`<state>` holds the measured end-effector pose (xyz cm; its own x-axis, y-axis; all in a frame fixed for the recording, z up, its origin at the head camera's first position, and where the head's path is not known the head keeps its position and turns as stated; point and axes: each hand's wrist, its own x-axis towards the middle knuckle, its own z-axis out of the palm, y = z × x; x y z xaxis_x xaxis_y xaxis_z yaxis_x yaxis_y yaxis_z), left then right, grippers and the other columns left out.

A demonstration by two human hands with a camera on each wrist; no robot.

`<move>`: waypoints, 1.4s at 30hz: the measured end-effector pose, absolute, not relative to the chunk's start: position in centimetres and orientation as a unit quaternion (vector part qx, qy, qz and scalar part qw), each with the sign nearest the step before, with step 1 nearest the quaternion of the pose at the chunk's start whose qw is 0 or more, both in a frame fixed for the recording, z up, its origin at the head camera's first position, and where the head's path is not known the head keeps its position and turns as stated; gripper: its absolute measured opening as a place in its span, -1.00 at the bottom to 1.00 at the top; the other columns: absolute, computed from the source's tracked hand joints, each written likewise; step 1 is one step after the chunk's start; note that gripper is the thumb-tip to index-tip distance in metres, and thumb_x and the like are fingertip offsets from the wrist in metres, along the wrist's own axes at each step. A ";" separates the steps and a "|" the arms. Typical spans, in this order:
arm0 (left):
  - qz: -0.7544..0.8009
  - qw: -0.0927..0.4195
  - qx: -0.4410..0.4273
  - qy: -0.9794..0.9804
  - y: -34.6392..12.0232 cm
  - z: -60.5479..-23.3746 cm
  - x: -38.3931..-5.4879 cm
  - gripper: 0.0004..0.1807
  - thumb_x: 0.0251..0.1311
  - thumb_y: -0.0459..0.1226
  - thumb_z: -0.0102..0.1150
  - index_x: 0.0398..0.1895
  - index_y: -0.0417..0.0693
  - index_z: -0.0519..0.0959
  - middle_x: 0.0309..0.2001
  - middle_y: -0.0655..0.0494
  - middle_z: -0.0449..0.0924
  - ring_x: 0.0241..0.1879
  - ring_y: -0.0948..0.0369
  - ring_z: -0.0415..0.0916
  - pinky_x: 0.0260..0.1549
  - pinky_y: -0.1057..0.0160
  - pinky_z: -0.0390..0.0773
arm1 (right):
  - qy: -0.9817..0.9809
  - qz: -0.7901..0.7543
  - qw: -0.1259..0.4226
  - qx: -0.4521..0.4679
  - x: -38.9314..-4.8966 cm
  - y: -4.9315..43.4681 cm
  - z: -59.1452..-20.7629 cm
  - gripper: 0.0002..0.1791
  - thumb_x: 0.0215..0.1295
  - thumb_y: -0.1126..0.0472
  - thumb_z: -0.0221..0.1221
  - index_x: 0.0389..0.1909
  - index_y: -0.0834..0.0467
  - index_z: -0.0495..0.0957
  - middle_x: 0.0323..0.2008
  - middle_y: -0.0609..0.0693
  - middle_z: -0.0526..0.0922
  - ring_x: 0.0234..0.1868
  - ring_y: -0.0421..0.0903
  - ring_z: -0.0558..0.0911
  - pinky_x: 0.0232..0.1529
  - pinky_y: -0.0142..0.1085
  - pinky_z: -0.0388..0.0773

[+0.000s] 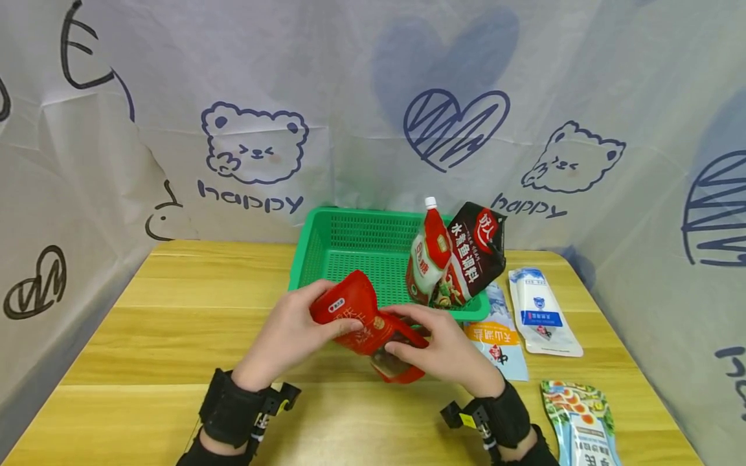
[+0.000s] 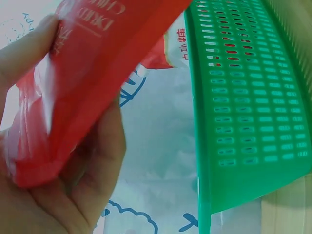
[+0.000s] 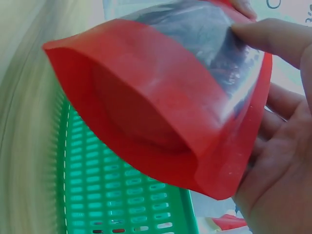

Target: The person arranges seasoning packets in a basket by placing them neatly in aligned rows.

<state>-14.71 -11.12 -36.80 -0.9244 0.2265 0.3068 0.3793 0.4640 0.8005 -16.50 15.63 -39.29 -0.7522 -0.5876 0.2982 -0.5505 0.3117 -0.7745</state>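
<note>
Both hands hold a red pouch (image 1: pixel 355 317) with a clear window, in front of the green basket (image 1: pixel 296 265). My left hand (image 1: pixel 294 333) grips its left end, thumb on the printed face, where the left wrist view shows part of the words "DRIED CHILI" on the pouch (image 2: pixel 97 73). At the windowed end, my right hand (image 1: pixel 451 346) pinches the pouch, its thumb lying on the clear film. Dark contents show through the window (image 3: pixel 214 44), and the folded bottom (image 3: pixel 131 112) faces the right wrist camera. The pouch bends between the hands.
Inside the basket's right side stand a white-capped, red-and-white pouch (image 1: pixel 424 265) and a dark seasoning bag (image 1: pixel 478 252). Right of it lie a white-and-orange packet (image 1: pixel 498 349) and a white-and-blue packet (image 1: pixel 539 317). A colourful pouch (image 1: pixel 583 421) lies nearer, at the lower right.
</note>
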 end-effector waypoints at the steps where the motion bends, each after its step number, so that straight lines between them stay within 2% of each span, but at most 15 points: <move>1: -0.493 0.086 -0.174 -0.848 -11.1 -36.8 -14.7 -0.53 0.09 -0.13 0.61 0.04 -0.02 0.66 -0.15 0.10 0.74 -0.25 0.18 0.66 -0.35 0.25 0.72 | 0.808 -0.477 0.015 -0.346 -16.5 15.6 -39.3 -0.46 0.33 0.26 0.41 0.32 0.12 0.56 0.17 0.07 0.68 0.03 -0.06 0.73 -0.07 -0.26 0.74; 6: -0.518 0.128 -0.166 -0.829 -11.2 -36.6 -14.6 -0.53 0.14 -0.18 0.58 0.09 -0.01 0.64 -0.09 0.06 0.74 -0.21 0.16 0.68 -0.35 0.23 0.73 | 0.803 -0.503 -0.010 -0.320 -16.4 15.6 -39.5 -0.45 0.31 0.30 0.41 0.32 0.14 0.56 0.14 0.08 0.70 0.01 -0.07 0.73 -0.09 -0.23 0.74; 11: -0.549 0.145 -0.157 -0.808 -11.1 -36.6 -14.7 -0.36 0.14 -0.24 0.57 0.27 -0.10 0.50 -0.01 -0.01 0.75 -0.17 0.13 0.69 -0.35 0.18 0.75 | 0.779 -0.545 -0.037 -0.308 -16.4 15.7 -39.7 -0.44 0.31 0.41 0.37 0.33 0.25 0.51 0.15 0.19 0.69 0.05 -0.11 0.72 -0.02 -0.24 0.73; 18: -0.573 0.081 -0.182 -0.795 -9.8 -37.3 -14.7 -0.28 0.16 -0.20 0.56 0.34 -0.06 0.40 0.01 0.02 0.72 -0.18 0.15 0.69 -0.22 0.15 0.75 | 0.736 -0.614 -0.051 -0.280 -16.3 15.6 -39.7 -0.41 0.34 0.46 0.30 0.36 0.36 0.40 0.19 0.33 0.62 0.13 -0.24 0.66 -0.03 -0.29 0.72; 22: -0.566 0.073 -0.202 -0.796 -8.9 -37.7 -14.6 -0.27 0.15 -0.17 0.57 0.34 -0.07 0.42 0.04 0.03 0.69 -0.16 0.17 0.66 -0.23 0.21 0.75 | 0.715 -0.642 -0.040 -0.273 -16.2 15.2 -39.7 -0.41 0.35 0.47 0.28 0.37 0.40 0.35 0.22 0.37 0.56 0.13 -0.23 0.65 -0.04 -0.28 0.73; 29: -0.584 0.054 -0.193 -0.787 -8.5 -37.9 -14.5 -0.32 0.19 -0.26 0.53 0.33 -0.09 0.42 0.08 -0.02 0.64 -0.11 0.08 0.66 -0.29 0.26 0.76 | 0.715 -0.651 -0.033 -0.253 -16.1 14.4 -39.9 -0.40 0.35 0.51 0.26 0.36 0.46 0.30 0.19 0.43 0.53 0.10 -0.25 0.64 -0.06 -0.34 0.71; 33: -0.594 0.038 -0.191 -0.781 -8.6 -37.9 -14.5 -0.34 0.23 -0.31 0.49 0.35 -0.12 0.39 0.15 -0.06 0.60 0.00 0.02 0.65 -0.23 0.26 0.76 | 0.731 -0.641 -0.012 -0.233 -16.1 14.2 -39.9 -0.38 0.35 0.49 0.27 0.38 0.42 0.29 0.21 0.39 0.55 0.14 -0.17 0.64 -0.02 -0.34 0.70; 37: -0.590 0.026 -0.192 -0.784 -8.8 -37.8 -14.6 -0.37 0.25 -0.33 0.47 0.33 -0.10 0.40 0.13 -0.04 0.60 0.02 0.02 0.62 -0.23 0.26 0.76 | 0.743 -0.630 0.002 -0.227 -16.2 14.4 -39.7 -0.38 0.36 0.44 0.30 0.38 0.35 0.31 0.25 0.32 0.55 0.21 -0.05 0.62 0.06 -0.31 0.67; 42: -0.559 0.026 -0.206 -0.803 -9.4 -37.6 -14.6 -0.39 0.22 -0.33 0.48 0.32 -0.08 0.45 0.06 0.01 0.64 -0.03 0.07 0.60 -0.22 0.23 0.75 | 0.730 -0.635 -0.028 -0.252 -16.4 15.1 -39.4 -0.34 0.35 0.45 0.30 0.43 0.29 0.30 0.26 0.22 0.53 0.16 -0.07 0.64 0.06 -0.27 0.69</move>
